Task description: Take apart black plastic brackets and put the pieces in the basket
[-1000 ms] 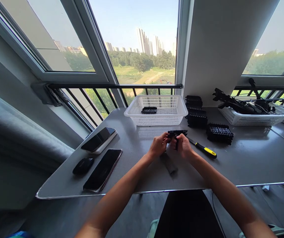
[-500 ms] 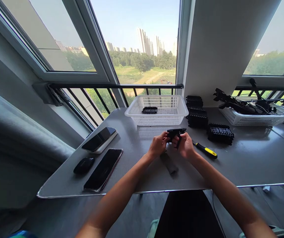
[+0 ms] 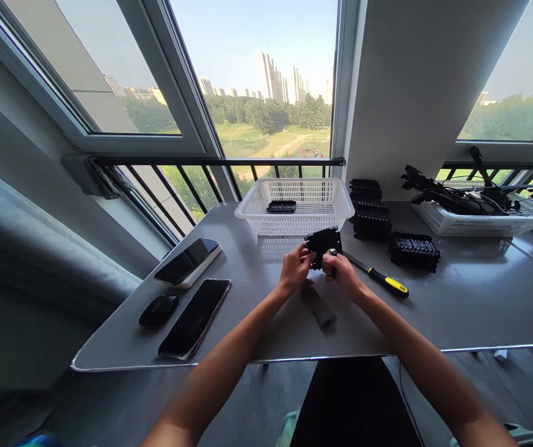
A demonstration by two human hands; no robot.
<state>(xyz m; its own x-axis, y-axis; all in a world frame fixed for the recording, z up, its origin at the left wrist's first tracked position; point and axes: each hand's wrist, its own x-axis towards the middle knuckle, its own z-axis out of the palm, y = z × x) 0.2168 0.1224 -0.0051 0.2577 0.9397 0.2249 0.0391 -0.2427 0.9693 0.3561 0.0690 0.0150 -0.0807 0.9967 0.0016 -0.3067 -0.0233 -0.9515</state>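
Both hands hold a small black plastic part (image 3: pixel 324 243) just above the grey table (image 3: pixel 266 310), in front of the white basket (image 3: pixel 294 208). My left hand (image 3: pixel 295 269) pinches its left side. My right hand (image 3: pixel 342 273) grips its lower right side, fingers curled, with something small and light at the fingertips that I cannot make out. The part is tilted up so its broad face shows. A dark grey cylinder (image 3: pixel 318 305) lies on the table below the hands. A screwdriver with a yellow and black handle (image 3: pixel 380 277) lies just right of my right hand.
The white basket holds one black part (image 3: pixel 281 206). Stacks of black parts (image 3: pixel 368 211) and another (image 3: pixel 414 249) sit to the right. A second basket of cables (image 3: pixel 475 211) stands far right. Two phones (image 3: pixel 187 261), (image 3: pixel 195 318) and a black case (image 3: pixel 157 309) lie at the left.
The black part has been tipped up from lying flat edge-on, so its broad face now shows, and lifted slightly. Both hands stayed on it.
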